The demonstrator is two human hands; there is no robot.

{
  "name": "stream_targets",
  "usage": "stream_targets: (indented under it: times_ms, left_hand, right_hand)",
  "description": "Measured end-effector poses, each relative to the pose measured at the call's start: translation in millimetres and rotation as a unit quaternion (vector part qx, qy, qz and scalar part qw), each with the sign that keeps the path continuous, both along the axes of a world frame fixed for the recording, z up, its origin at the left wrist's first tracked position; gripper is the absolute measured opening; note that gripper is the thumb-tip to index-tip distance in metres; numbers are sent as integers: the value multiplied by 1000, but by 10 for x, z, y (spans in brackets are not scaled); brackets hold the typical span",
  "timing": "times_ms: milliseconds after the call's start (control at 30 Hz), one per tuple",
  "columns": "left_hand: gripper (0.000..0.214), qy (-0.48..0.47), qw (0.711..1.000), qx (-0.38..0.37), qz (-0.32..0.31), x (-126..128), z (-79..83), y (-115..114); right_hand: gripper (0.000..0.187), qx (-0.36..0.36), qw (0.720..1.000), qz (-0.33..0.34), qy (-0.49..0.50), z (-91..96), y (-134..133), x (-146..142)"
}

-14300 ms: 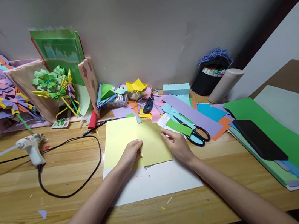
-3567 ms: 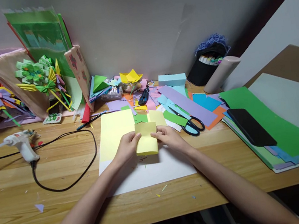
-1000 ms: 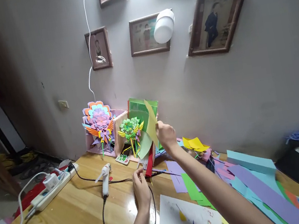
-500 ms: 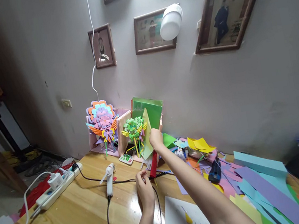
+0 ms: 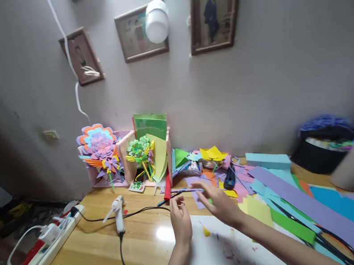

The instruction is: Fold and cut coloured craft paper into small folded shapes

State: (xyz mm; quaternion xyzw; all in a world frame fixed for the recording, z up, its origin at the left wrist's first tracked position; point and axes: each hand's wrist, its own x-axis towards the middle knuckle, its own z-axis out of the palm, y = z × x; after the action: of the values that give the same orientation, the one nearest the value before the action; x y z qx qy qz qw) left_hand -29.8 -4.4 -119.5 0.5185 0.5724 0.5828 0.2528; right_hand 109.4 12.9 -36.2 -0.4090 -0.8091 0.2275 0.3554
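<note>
Right hand loosely spread, empty; left hand half curled, seemingly empty. Pale yellow sheet leans in box beside paper flower; probably light, easily creased, best pinched by an edge.

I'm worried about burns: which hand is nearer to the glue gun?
Left. The left hand is to the right of the glue gun, apart from it; the right hand is farther right, beyond the left hand.

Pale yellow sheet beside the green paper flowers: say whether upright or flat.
Upright, tilted: the pale yellow sheet stands between the pink panels, touched by neither left hand nor right hand.
</note>
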Motion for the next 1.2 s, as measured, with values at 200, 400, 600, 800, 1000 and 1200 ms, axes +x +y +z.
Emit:
stream_targets:
  times_ms: [200, 400, 600, 800, 1000, 1200]
  left_hand:
    - [19, 94, 951, -14, -295, 1028, 86, -365]
    - [21, 112, 858, 6, -501, 2344, 76, -644]
    - [19, 104, 833, -6, -543, 2902, -81, -833]
    - [17, 91, 860, -25, -501, 2850, -168, -774]
    - [18, 144, 852, 16, -503, 2799, -75, -758]
    - [29, 266, 945, 57, -184, 2210, 140, -203]
  right_hand:
    - [26, -29, 929, -369, -17, -636, -924, 1972]
    - [36, 9, 754, -632, -176, -887, -1538, 3128]
    - [58, -85, 704, -674, -206, -1044, -1617, 3578]
    - [70, -80, 709, -678, -174, -984, -1565, 3680]
    - [65, -81, 714, -676, -165, -909, -1579, 3603]
    - [37, -40, 838, -544, -4, -757, -1160, 2835]
